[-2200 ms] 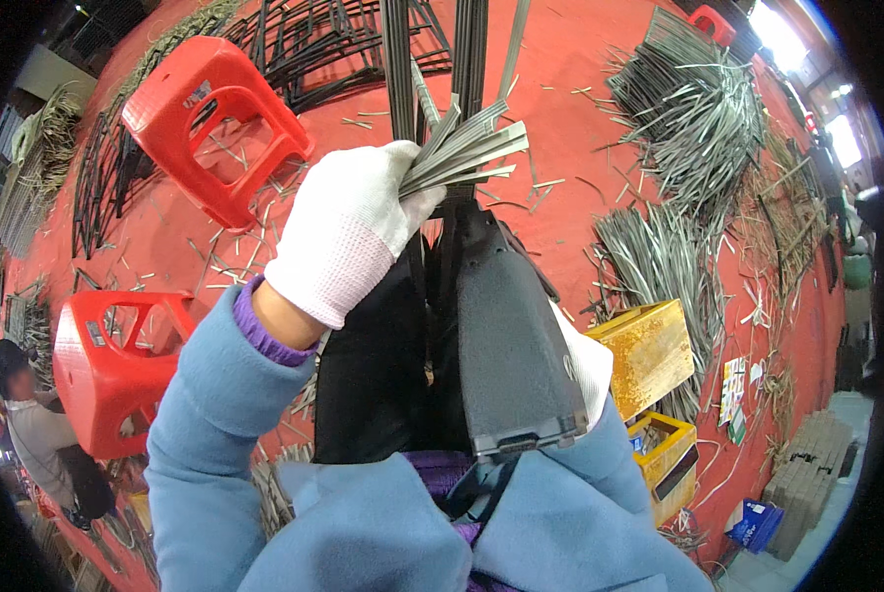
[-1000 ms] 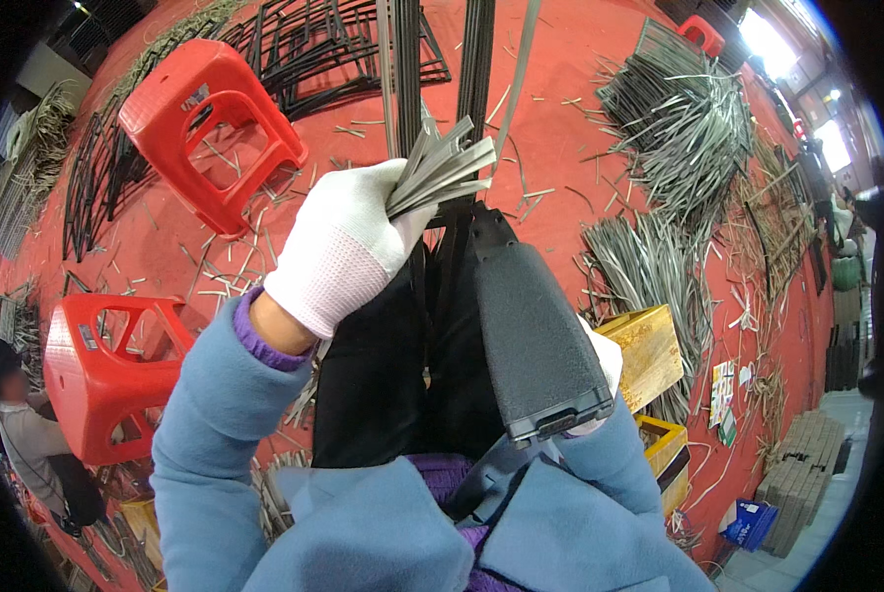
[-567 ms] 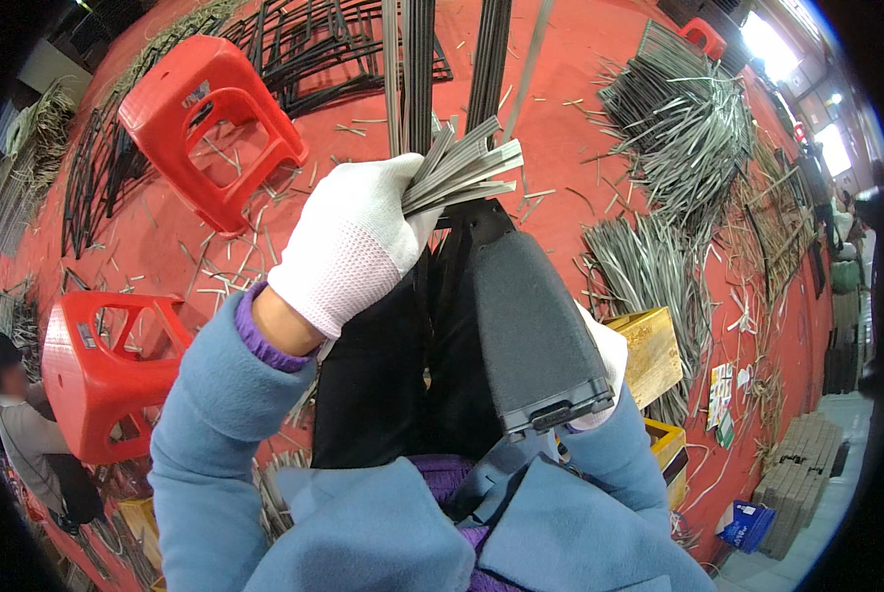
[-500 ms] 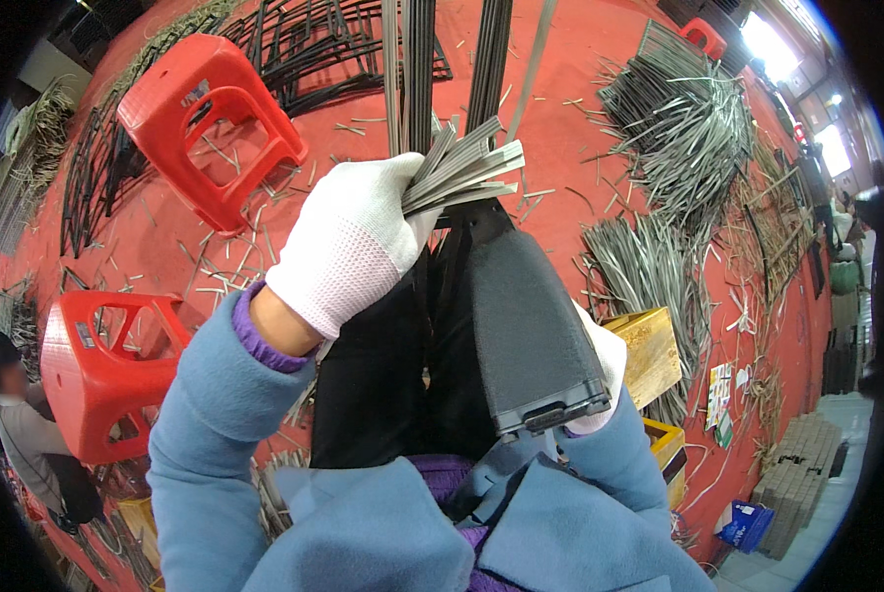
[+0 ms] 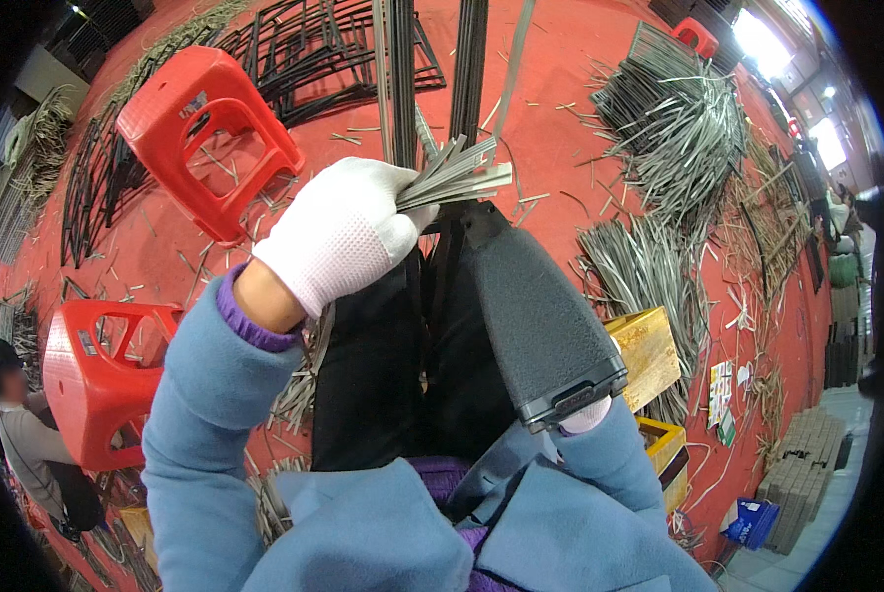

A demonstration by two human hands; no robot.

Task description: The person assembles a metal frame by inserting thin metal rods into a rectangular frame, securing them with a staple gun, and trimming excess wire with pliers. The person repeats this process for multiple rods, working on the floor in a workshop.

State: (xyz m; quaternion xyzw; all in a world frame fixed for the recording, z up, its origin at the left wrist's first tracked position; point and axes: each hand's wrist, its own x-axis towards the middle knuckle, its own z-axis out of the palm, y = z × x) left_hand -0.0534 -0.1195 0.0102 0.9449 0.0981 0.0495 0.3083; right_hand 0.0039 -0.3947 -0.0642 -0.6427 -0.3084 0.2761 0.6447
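My left hand (image 5: 338, 237), in a white knitted glove, is closed around a fanned bundle of flat grey strips (image 5: 457, 176) whose cut ends point right. Just right of it is a dark grey tool (image 5: 545, 321) with a long tapered body and a black end cap; its exact kind is unclear. Its narrow front end lies close below the strips. My right hand (image 5: 588, 416) holds the tool from beneath, only a patch of white glove showing and the fingers hidden. Dark ribbed bars (image 5: 468, 74) run away from my lap beyond the strips.
Red plastic stools (image 5: 205, 138) stand at left. Black metal frames (image 5: 333, 59) lie beyond them. Heaps of grey strips (image 5: 674, 128) and a wooden box (image 5: 644, 355) are at right. Offcuts litter the red floor (image 5: 550, 128). A seated person (image 5: 37, 434) is at far left.
The tool has swung slightly right at its rear end and now covers most of my right hand. My left hand and its strips have shifted slightly left.
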